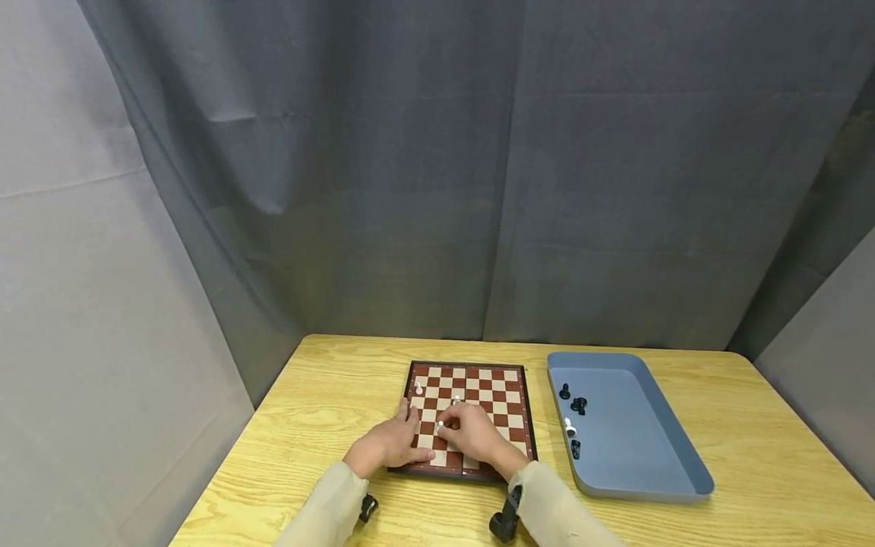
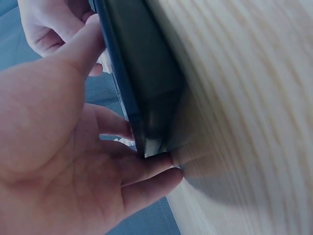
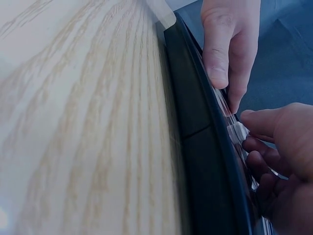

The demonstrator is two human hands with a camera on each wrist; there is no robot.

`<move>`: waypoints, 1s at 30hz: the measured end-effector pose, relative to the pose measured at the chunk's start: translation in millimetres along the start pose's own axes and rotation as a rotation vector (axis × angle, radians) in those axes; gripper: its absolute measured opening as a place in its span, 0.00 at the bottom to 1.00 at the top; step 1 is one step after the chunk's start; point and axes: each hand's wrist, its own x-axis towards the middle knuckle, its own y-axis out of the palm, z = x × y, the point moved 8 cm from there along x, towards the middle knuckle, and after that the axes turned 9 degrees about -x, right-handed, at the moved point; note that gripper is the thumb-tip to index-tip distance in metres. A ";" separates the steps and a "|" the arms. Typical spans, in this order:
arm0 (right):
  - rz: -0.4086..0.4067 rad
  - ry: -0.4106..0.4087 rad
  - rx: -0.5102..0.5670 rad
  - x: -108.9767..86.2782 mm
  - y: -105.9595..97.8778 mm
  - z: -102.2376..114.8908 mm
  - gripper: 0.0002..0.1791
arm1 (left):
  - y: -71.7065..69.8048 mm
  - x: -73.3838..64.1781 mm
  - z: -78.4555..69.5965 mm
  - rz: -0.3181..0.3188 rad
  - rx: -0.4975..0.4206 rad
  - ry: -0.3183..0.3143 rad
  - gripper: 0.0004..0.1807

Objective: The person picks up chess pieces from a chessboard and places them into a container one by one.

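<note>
Tray (image 1: 636,429), smooth, blue-grey, round-cornered, right of the checkered chessboard (image 1: 507,396); along its left side, black pieces (image 1: 579,405) and one white piece (image 1: 570,428). Behind, creased grey curtain (image 1: 410,190); beneath, wood-grained table (image 1: 328,380). Spread across the board's left edge: left hand (image 1: 393,442). Pinched by right hand (image 1: 476,433) at near-left squares: small pale piece (image 1: 440,427).

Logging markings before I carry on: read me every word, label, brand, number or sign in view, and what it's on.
No text is readable in any view.
Chessboard: tiny marks along its border, too small to read.
Blue-grey tray: no lettering visible.
Black wrist device on the right arm: no lettering I can make out.
</note>
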 end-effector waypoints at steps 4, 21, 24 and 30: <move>-0.003 0.002 0.003 -1.0 -1.6 0.1 0.02 | 0.0 -0.2 -0.6 -0.004 0.005 0.004 0.51; 0.035 0.075 0.132 -12.0 -28.2 -16.3 0.04 | 1.4 2.2 1.6 0.006 -0.023 -0.013 0.51; 0.021 0.074 0.154 -13.8 -38.1 -18.1 0.04 | 1.1 2.1 0.7 0.007 -0.023 -0.008 0.51; -0.022 0.090 0.135 -18.2 -57.8 -21.9 0.03 | 1.0 2.4 1.3 0.011 -0.003 -0.003 0.51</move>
